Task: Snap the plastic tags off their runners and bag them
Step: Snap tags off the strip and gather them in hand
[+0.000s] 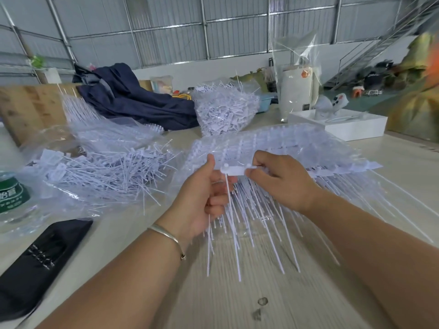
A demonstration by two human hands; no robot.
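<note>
Open bag of loose tags [95, 172] sits left of the grip for quick drops; left hand [204, 198] bunches snapped tags, right hand [278, 179] pinches the next tag [234, 171] on the runner stack [297, 148] for leverage.

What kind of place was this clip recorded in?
Most likely a small factory or warehouse workshop doing manual piecework. A corrugated metal wall on steel framing and a metal staircase stand behind a long worktable piled with clear bags of plastic tags.
</note>
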